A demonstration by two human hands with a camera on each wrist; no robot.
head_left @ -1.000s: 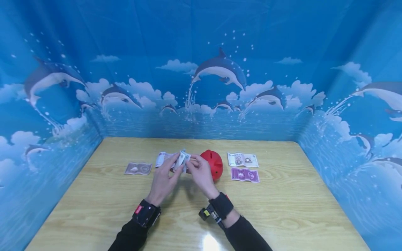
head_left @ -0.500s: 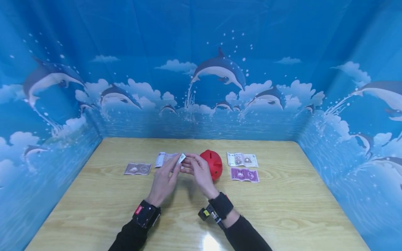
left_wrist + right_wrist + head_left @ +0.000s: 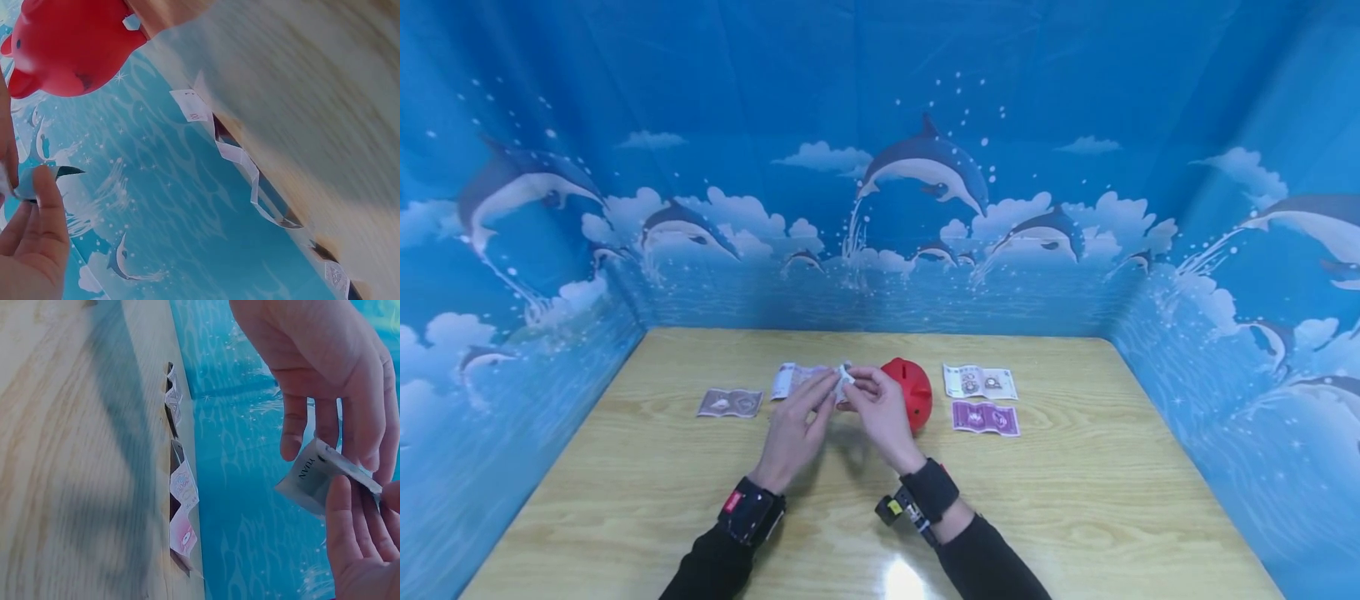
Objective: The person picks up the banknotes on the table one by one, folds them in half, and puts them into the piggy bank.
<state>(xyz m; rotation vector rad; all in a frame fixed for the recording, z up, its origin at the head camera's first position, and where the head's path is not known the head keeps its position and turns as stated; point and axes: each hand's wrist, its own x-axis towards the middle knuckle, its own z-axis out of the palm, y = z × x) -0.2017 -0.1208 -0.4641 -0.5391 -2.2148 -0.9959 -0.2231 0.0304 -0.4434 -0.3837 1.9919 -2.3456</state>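
Note:
A small folded banknote (image 3: 844, 380), with "YUAN" readable on it in the right wrist view, is held up between both hands over the table. My left hand (image 3: 795, 427) pinches its near side, and the left thumb lies over the paper in the left wrist view. From the other side my right hand (image 3: 882, 414) grips the note between thumb and fingertips. Just beyond the right hand stands a red piggy bank (image 3: 913, 392), partly hidden by that hand, with a slot on top. A pale purple banknote (image 3: 787, 380) lies partly covered behind the left hand.
A brownish banknote (image 3: 730, 403) lies on the wooden table (image 3: 625, 500) to the left. On the right, a pale banknote (image 3: 980, 382) lies behind a purple one (image 3: 986, 418). A blue dolphin-print curtain (image 3: 775, 208) closes off the back and sides.
The held note looks more compactly folded than a second ago. Half a second ago the right fingers were straighter and off the note; now they have closed on it.

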